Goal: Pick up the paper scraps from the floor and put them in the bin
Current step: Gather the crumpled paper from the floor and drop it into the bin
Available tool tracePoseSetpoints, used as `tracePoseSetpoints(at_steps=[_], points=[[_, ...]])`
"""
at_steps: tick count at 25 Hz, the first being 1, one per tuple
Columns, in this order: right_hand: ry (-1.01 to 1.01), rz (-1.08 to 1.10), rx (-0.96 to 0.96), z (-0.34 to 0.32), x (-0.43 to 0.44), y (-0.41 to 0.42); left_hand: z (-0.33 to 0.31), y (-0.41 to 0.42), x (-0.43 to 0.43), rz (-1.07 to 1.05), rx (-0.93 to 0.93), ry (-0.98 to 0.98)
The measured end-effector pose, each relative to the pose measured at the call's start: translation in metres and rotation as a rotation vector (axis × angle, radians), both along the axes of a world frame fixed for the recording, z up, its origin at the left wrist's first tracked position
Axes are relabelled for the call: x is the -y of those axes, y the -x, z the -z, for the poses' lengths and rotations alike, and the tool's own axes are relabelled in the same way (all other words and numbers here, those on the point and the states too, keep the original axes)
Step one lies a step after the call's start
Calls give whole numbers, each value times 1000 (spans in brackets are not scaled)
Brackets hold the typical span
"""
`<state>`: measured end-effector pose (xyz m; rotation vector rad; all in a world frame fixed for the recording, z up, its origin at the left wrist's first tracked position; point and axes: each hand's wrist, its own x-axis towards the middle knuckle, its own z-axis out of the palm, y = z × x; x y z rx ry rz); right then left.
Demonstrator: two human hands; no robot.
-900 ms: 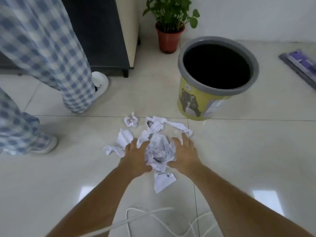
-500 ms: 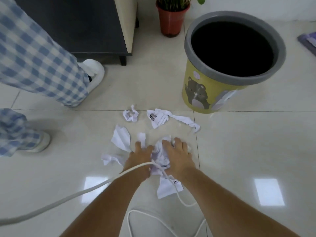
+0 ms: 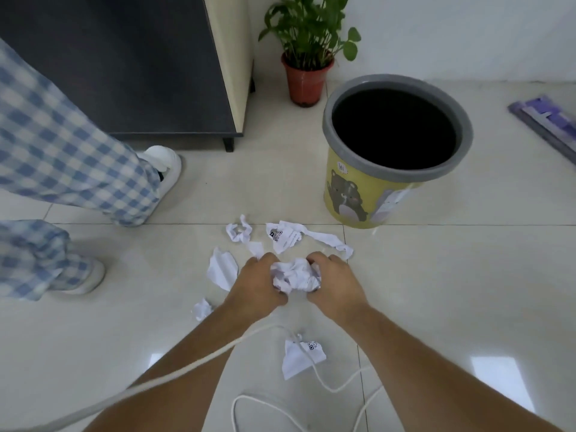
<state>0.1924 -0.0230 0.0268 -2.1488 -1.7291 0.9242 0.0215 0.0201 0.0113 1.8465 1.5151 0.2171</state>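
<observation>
Left hand point(image 3: 255, 286) and right hand point(image 3: 335, 285) at frame centre press a crumpled paper wad point(image 3: 295, 274) between them, cupped so nothing drops. Loose scraps point(image 3: 285, 236) lie around; bin point(image 3: 346, 194) stands open upper right.

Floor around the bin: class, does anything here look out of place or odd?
Yes. A white cord trails across a paper scrap near the forearms, where it could snag. Loose scraps still lie before the bin.
</observation>
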Motion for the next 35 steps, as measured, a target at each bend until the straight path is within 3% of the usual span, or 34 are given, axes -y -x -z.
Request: tracePoseSetpoints(at_steps=[10,13,22,26,32,35], points=[[-464,81,33,-246,-94,-44,-254,-63,-107,35,160,-322],[-485,156,54,-293,-97,-89,-298,-110,-119,73,246,-367],[-465,276,97,-257,-103,-163,-262,-196,-131,145,302,-330],[-399,319,59,-224,-116,-170,-230,-210,-139,124,278,-306],[-217,335,73,-187,-127,-177,-197,-207,-151,189,138,-73],[-208,348,77,-175,-120,-162,-193,-189,-153,154,216,-71]])
